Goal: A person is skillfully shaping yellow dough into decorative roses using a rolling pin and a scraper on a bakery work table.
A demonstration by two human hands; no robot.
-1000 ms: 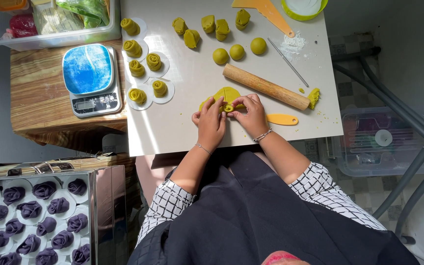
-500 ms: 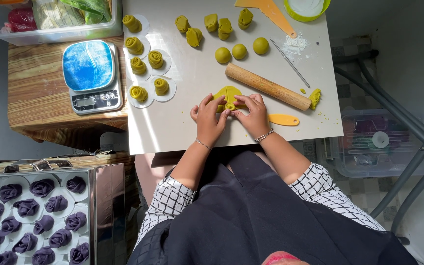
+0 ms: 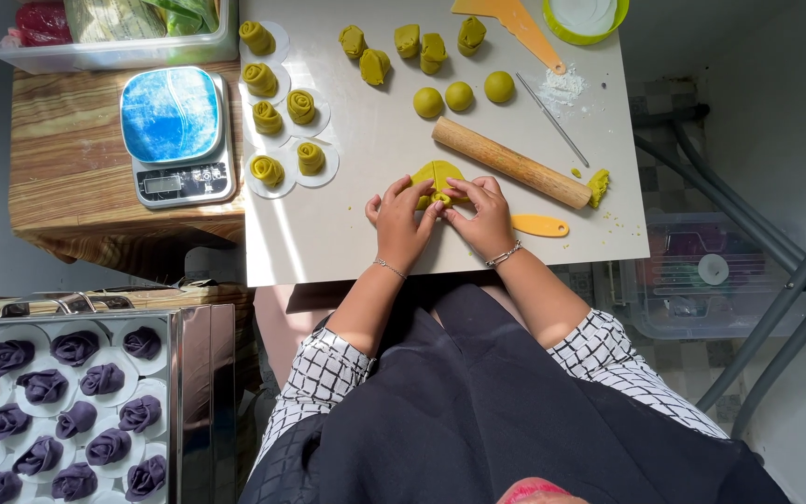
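I count five rolled yellow-green dough roses (image 3: pixel 283 119) standing on round white papers at the far left of the white board (image 3: pixel 328 233), five cut dough chunks (image 3: pixel 409 44) in a loose row at the far edge, and three smooth dough balls (image 3: pixel 462 95) just this side of them. One wooden rolling pin (image 3: pixel 511 162) lies slantwise to the right of my hands, with a small dough scrap (image 3: pixel 599 186) touching its near end, one thin metal skewer (image 3: pixel 553 119) beyond it beside a dusting of flour, and one small orange scraper (image 3: pixel 540 225) just beside my right wrist. On the tray (image 3: pixel 200 392) at my lower left I can make out about eighteen purple dough roses (image 3: pixel 58 411), though the edge cuts some off. The flattened dough piece (image 3: pixel 437 180) I am working sits near the middle of the board, between my hands and touching the rolling pin's side; it is yellow-green, thin, made of overlapping rounds. My left hand (image 3: pixel 401 224) and right hand (image 3: pixel 483 217) meet over its near edge, fingers curled and pressed together, thumbs and forefingers pinching the dough. A digital kitchen scale (image 3: pixel 177 135) with a blue plate rests on the wooden table, and a clear plastic box (image 3: pixel 104 33) with red and green packets stands beyond it.
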